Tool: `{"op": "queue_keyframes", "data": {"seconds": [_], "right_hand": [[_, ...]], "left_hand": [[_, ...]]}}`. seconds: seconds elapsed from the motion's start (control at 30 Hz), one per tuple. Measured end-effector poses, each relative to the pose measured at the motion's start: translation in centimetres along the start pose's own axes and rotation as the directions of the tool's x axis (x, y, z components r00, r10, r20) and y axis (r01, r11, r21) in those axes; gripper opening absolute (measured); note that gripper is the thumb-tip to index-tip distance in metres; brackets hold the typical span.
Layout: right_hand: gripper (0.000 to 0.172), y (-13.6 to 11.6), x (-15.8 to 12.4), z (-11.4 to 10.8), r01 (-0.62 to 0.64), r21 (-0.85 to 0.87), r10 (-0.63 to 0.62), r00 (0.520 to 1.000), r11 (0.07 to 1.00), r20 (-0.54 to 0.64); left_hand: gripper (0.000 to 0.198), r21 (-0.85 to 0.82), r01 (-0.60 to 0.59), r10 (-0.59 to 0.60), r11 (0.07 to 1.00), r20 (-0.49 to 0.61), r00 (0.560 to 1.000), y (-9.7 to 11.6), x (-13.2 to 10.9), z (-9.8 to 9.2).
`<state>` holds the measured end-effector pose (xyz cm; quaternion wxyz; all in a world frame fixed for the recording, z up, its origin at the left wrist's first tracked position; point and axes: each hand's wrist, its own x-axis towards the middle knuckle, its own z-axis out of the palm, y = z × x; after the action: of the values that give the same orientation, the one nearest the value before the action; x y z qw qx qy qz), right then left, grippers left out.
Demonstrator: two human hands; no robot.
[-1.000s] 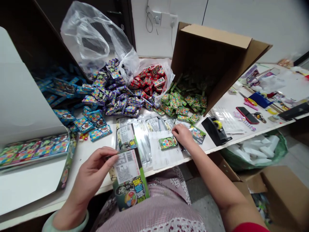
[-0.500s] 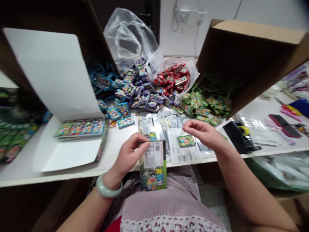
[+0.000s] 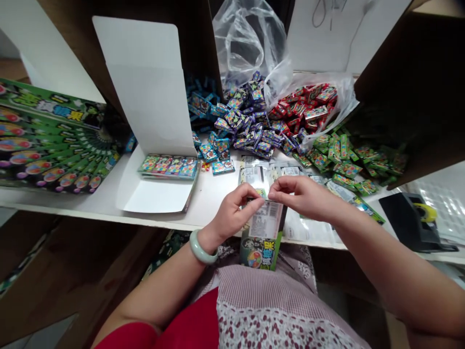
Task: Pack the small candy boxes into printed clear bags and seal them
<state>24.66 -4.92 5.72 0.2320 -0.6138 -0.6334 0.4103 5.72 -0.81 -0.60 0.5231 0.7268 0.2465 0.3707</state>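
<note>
pinching barcoded card (image 3: 263, 232); both hands (image 3: 234, 213)

Only a head-worn cam is running here, and it's looking forward and down from right above the left hand (image 3: 234, 213) and right hand (image 3: 303, 196), pretty close in, catching the table (image 3: 214, 203) just ahead of them and candy packs (image 3: 250, 121) beyond.

Held card (image 3: 263, 237): green and black, white barcode label. Packets: red pile (image 3: 316, 104), blue-purple pile (image 3: 250, 128), green pile (image 3: 345, 162). Display card (image 3: 54, 140) is green with a rainbow fan pattern; bangle (image 3: 198, 248) pale jade green; apron (image 3: 265, 291) pink pinstripe, dark-red floral hem; sleeve (image 3: 134, 334) red.
</note>
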Motion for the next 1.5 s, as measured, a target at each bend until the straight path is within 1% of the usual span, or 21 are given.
{"op": "queue_keyframes", "data": {"seconds": [0.17,0.23,0.3,0.37,0.43,0.53,0.6,0.67,0.73,0.77,0.83,0.87,0.9,0.93,0.97,1.0,1.03,1.07,1.1,1.3,1.5], "right_hand": [[0.019,0.4,0.5,0.3,0.038,0.012,-0.038,0.998,0.999,-0.044],[0.019,0.7,0.5,0.4,0.056,-0.002,-0.056,0.996,0.998,-0.062],[0.017,1.0,0.4,0.5,0.088,-0.045,-0.093,0.990,0.995,-0.105],[0.015,1.3,0.2,0.7,0.156,-0.116,-0.174,0.971,0.981,-0.162],[0.012,1.5,-0.2,1.1,0.274,-0.195,-0.312,0.929,0.942,-0.201],[0.008,2.1,-0.8,1.9,0.445,-0.315,-0.522,0.822,0.838,-0.228],[0.007,2.7,-1.2,2.4,0.513,-0.387,-0.618,0.754,0.766,-0.223],[0.009,3.2,-1.6,2.7,0.554,-0.432,-0.676,0.709,0.711,-0.203],[0.012,3.4,-2.1,2.8,0.582,-0.445,-0.709,0.678,0.680,-0.196],[0.014,3.3,-2.3,2.8,0.592,-0.430,-0.716,0.662,0.681,-0.222],[0.015,2.7,-2.8,2.5,0.600,-0.357,-0.697,0.637,0.716,-0.330],[0.014,2.3,-3.0,2.3,0.586,-0.307,-0.661,0.641,0.750,-0.391],[0.012,1.9,-3.1,2.1,0.559,-0.253,-0.609,0.666,0.790,-0.431],[0.009,1.5,-3.0,1.9,0.518,-0.199,-0.549,0.714,0.832,-0.435],[0.007,1.2,-2.7,1.7,0.469,-0.150,-0.486,0.774,0.871,-0.406],[0.009,1.0,-2.4,1.7,0.418,-0.107,-0.427,0.834,0.902,-0.349],[0.012,0.9,-1.9,1.6,0.373,-0.073,-0.377,0.880,0.925,-0.288],[0.014,0.9,-1.5,1.6,0.338,-0.048,-0.339,0.910,0.940,-0.238],[0.016,1.0,-1.0,1.7,0.310,-0.032,-0.310,0.928,0.950,-0.209],[0.019,0.8,0.4,1.3,0.167,-0.047,-0.172,0.975,0.985,-0.139],[0.016,0.6,1.0,1.1,0.113,-0.040,-0.117,0.986,0.993,-0.116]], "left_hand": [[0.023,0.039,-0.013,0.015,0.999,-0.068,0.998,-0.4,0.2,0.4],[0.021,0.033,-0.016,0.019,0.999,-0.073,0.997,-0.5,0.2,0.5],[0.017,0.022,-0.021,0.022,1.000,-0.063,0.998,-0.6,0.3,0.5],[0.013,0.010,-0.020,0.020,1.000,-0.044,0.999,-0.6,0.3,0.4],[0.012,0.000,-0.012,0.012,1.000,-0.030,0.999,-0.6,0.2,0.3],[0.011,0.001,0.001,-0.001,1.000,-0.026,1.000,-0.6,0.1,0.2],[0.010,0.008,-0.003,0.003,1.000,-0.022,1.000,-0.6,0.0,0.3],[0.010,0.015,-0.010,0.011,1.000,-0.019,1.000,-0.6,-0.2,0.3],[0.010,0.029,-0.012,0.013,0.999,-0.017,1.000,-0.8,-0.2,0.4],[0.011,0.043,-0.003,0.004,0.999,-0.020,1.000,-0.9,-0.3,0.4],[0.011,0.071,0.034,-0.031,0.997,-0.042,0.999,-1.2,-0.3,0.3],[0.012,0.076,0.056,-0.051,0.996,-0.054,0.997,-1.3,-0.3,0.2],[0.013,0.074,0.070,-0.065,0.995,-0.062,0.996,-1.4,-0.3,0.1],[0.013,0.065,0.072,-0.068,0.995,-0.061,0.996,-1.4,-0.3,0.0],[0.014,0.053,0.060,-0.058,0.997,-0.051,0.997,-1.4,-0.3,-0.1],[0.014,0.040,0.041,-0.039,0.998,-0.037,0.999,-1.3,-0.3,-0.1],[0.015,0.029,0.021,-0.020,0.999,-0.023,1.000,-1.2,-0.2,-0.1],[0.015,0.020,0.008,-0.007,1.000,-0.015,1.000,-1.1,-0.2,-0.2],[0.016,0.011,0.003,-0.003,1.000,-0.011,1.000,-1.0,-0.1,-0.2],[0.020,-0.027,0.022,-0.023,0.999,-0.018,1.000,-0.8,0.0,-0.2],[0.019,-0.024,0.016,-0.017,1.000,-0.041,0.999,-1.2,0.1,0.0]]}}
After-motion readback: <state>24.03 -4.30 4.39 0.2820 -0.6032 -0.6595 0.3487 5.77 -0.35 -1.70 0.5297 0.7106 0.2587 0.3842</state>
